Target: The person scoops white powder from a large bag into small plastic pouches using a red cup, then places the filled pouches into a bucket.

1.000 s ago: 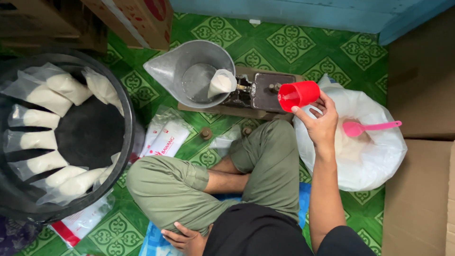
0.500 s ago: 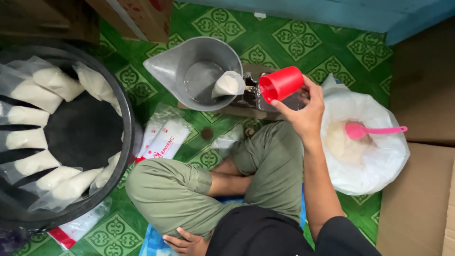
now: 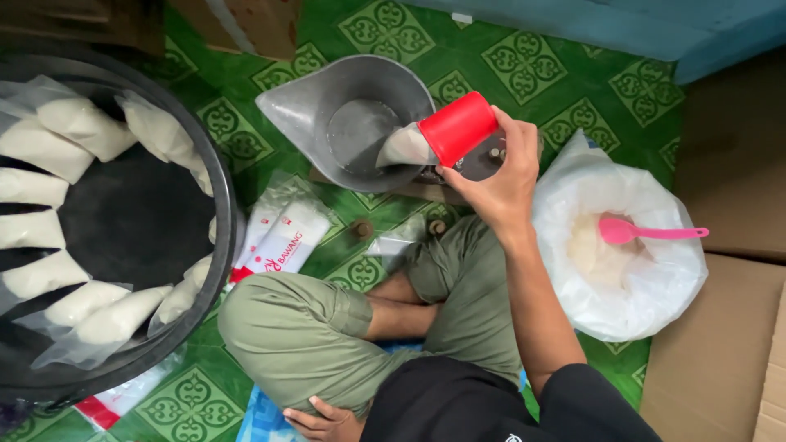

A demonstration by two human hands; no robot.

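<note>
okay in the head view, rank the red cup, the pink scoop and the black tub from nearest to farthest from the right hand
1. Red cup: held in the right hand, tipped over the metal pan.
2. Pink scoop: right, in the white sack.
3. Black tub: far left.

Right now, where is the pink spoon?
In the head view, the pink spoon lies at the right, inside the open white sack, just right of the right hand holding the red cup.
</note>
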